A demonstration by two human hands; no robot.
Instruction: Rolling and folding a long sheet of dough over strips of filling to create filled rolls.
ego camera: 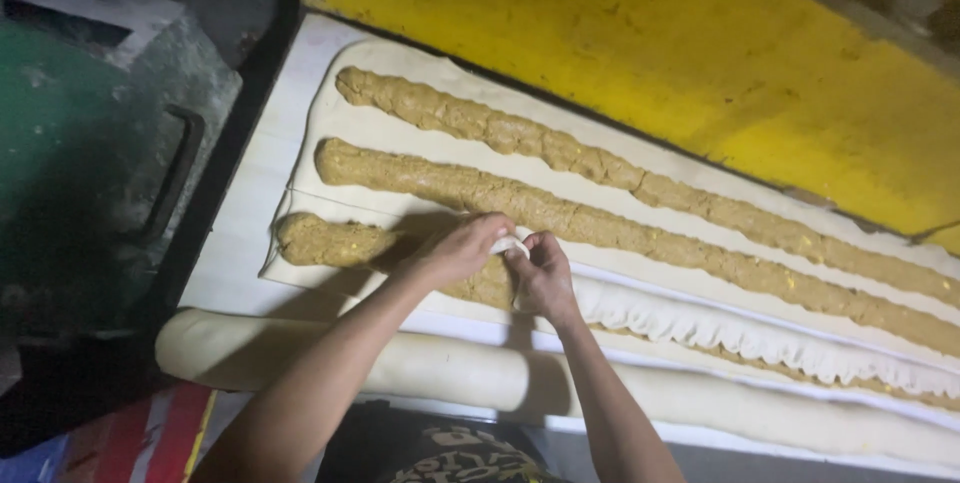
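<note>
Left hand (458,251) and right hand (543,278) meeting fingertip to fingertip, both pinching the raised edge of dough sheet (380,133) over the nearest filling rope (325,241). Thumbs and forefingers closed on the white fold between them. Right of the right hand, crimped seam (740,335) running on, already ruffled. Left of the left hand, brown filling lying bare. Beyond the knuckles, two more filling ropes (560,213) uncovered on the sheet. Under both forearms, smooth rolled dough log (440,368). Far past everything, yellow wall (650,33); off to the left, dark green machine (90,133)
</note>
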